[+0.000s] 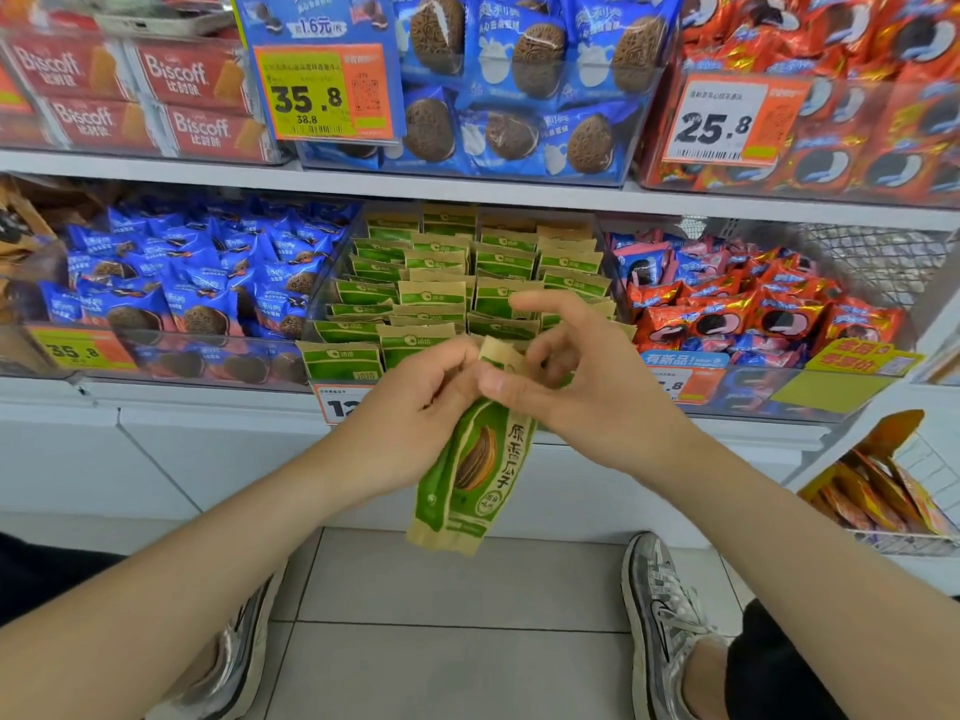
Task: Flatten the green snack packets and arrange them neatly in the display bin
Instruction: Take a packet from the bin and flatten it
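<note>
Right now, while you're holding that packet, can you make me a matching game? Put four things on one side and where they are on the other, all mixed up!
Things:
1. green packet
2. Biscoff boxes
3. 25.8 price tag
4. silver shoe

Places:
A. left end of the upper shelf
B. on the floor tiles
C. pinched between the left hand and right hand
D. right end of the upper shelf

Pairs: 1-C, 2-A, 3-D, 4-B.

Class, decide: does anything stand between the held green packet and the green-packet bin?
Nothing visible does. The left hand and right hand pinch the packet just before the bin, whose top is open; its rows look tightly filled.
</note>
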{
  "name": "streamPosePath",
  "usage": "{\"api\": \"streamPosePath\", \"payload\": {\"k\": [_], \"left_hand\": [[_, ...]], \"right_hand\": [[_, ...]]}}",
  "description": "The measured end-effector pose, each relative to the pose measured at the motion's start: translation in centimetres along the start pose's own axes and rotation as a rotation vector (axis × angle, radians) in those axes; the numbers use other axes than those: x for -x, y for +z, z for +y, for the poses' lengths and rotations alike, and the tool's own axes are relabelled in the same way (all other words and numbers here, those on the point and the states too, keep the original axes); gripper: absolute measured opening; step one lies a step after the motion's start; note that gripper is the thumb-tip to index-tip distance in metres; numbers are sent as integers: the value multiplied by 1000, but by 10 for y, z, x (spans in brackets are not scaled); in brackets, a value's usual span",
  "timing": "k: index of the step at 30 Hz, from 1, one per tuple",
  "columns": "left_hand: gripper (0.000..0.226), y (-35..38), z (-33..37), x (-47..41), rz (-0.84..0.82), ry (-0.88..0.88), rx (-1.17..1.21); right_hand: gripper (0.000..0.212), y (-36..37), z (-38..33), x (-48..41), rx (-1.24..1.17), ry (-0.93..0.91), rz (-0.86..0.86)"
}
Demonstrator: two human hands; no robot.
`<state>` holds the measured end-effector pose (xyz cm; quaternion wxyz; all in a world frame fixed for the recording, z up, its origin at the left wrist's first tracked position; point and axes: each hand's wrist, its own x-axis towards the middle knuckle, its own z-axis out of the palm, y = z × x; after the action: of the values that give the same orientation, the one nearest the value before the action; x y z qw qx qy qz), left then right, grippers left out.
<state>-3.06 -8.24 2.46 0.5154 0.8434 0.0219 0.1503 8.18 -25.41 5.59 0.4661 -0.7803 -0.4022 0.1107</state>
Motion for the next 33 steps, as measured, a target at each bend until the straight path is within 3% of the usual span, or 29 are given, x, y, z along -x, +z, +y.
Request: {"api": "streamPosePath", "payload": {"k": [2, 5, 8, 11, 13, 17, 20, 22, 26, 28, 30, 33], "left_hand": [[26, -2, 0, 0, -21, 22, -24], [30, 0, 4, 4, -88, -35, 26], [29, -2, 11, 8, -317, -204, 110], [27, -10, 6, 5, -456, -123, 76], [24, -14, 2, 2, -421, -88, 4], [20, -16, -4, -5, -290, -40, -5], [18, -13, 0, -12, -198, -4, 0], [15, -10, 8, -19, -49, 5, 0], [32, -16, 3, -37, 289, 218, -648], [24, -19, 0, -43, 191, 221, -746], [12, -18, -5, -49, 59, 189, -884], [25, -22, -12, -60, -37, 94, -1030]], "right_hand": [[38, -8, 1, -2, 92, -107, -100], [36, -15, 10, -4, 19, -44, -202], [47, -19, 16, -4, 158, -137, -138], [40, -25, 15, -4, 262, -171, -40], [35, -34, 12, -6, 242, -137, -74], [35, -55, 2, -8, 112, -12, -353], [37, -65, -5, -11, 80, -9, -319], [39, -70, -10, -15, 89, -7, -224], [37, -78, -10, -20, 316, -105, 119], [37, -76, -9, -22, 442, -166, 208], [38, -71, -6, -26, 461, -198, 194], [41, -65, 0, -35, 525, -206, 118]]}}
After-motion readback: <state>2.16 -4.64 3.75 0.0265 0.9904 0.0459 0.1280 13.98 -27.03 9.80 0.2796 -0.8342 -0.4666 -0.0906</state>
